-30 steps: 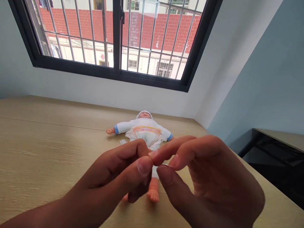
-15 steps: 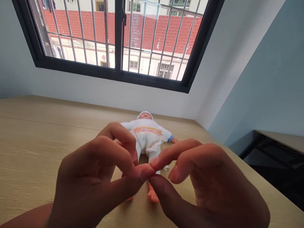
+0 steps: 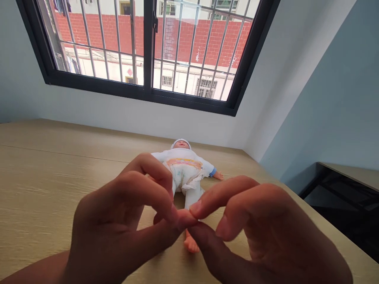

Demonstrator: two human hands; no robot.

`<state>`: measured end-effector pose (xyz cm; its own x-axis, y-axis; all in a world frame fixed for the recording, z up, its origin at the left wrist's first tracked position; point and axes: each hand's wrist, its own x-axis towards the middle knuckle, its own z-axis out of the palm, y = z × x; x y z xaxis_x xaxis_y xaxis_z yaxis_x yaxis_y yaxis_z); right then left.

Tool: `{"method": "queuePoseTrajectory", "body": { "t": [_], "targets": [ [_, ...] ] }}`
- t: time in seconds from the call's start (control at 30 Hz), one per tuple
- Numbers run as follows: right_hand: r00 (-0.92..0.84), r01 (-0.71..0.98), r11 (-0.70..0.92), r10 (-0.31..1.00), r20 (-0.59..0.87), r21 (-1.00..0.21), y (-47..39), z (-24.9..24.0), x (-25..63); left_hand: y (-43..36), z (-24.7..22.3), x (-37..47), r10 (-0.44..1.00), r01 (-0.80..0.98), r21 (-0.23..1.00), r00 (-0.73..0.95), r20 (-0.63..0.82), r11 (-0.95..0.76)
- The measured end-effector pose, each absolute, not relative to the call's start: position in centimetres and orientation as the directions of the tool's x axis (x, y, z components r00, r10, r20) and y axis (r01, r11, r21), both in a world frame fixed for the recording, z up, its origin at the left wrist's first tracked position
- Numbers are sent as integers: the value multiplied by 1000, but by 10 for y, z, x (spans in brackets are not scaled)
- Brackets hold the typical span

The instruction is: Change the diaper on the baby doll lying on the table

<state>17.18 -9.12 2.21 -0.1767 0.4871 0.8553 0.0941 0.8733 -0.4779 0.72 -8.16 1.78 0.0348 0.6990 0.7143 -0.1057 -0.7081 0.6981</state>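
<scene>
My left hand (image 3: 118, 221) is closed in a pinch, its thumb and forefinger pressed together in the middle of the view. My right hand (image 3: 260, 232) also pinches, its fingertips touching the tip of my left thumb. Anything held between the fingertips is hidden or too small to name. Beyond both hands a baby doll (image 3: 189, 165) lies on its back on the wooden table, head toward the window. It wears a white cap, a white top with an orange print, and white bottoms. My hands hide part of its legs; one bare foot shows between them.
The light wooden table (image 3: 44, 177) reaches back to the white wall under a barred window (image 3: 145, 88) with a dark frame. At the right, past the table's edge, stands a black piece of furniture (image 3: 334, 205) with a light top.
My pinched fingertips have dropped slightly, and my right hand has shifted a little to the right and down. The doll stays where it was.
</scene>
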Motion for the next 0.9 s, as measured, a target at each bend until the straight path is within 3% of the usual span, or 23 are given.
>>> {"method": "queuePoseTrajectory", "body": {
  "t": [0.23,0.43,0.67,0.9],
  "targets": [
    [-204,198,851,521,829,-486,-100,32,173,-80,16,6,681,-124,682,58,730,-720],
    [-165,172,877,475,864,-449,-100,37,172,-82,23,9,699,-83,698,27,715,-711],
    [-140,122,832,555,820,-542,-100,25,170,-84,24,9,707,-23,710,67,704,-704],
    [-144,91,839,544,826,-537,-97,24,170,-83,25,11,693,11,695,86,716,-719]
  ]
}}
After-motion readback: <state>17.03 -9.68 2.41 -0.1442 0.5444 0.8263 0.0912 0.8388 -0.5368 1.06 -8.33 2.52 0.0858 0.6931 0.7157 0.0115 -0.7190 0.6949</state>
